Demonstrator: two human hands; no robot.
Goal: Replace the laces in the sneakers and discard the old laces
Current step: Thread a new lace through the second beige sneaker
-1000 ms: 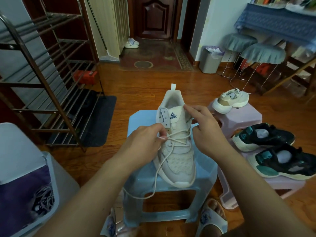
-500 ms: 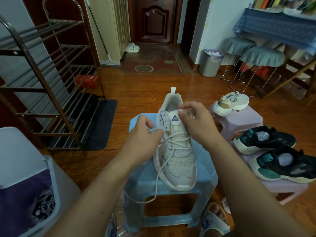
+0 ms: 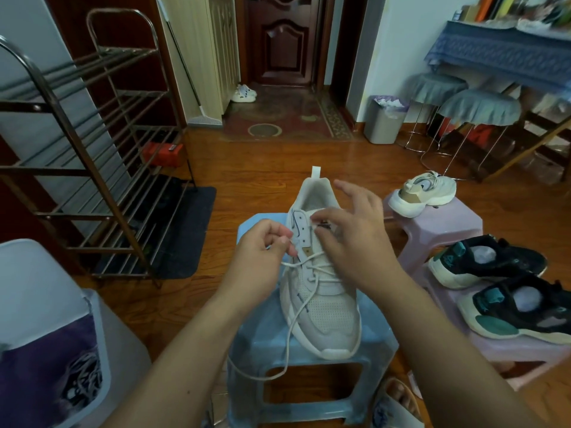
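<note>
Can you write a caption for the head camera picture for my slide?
Left hand pinches a cream lace of the pale sneaker on a blue stool; right hand works its top eyelets.
</note>
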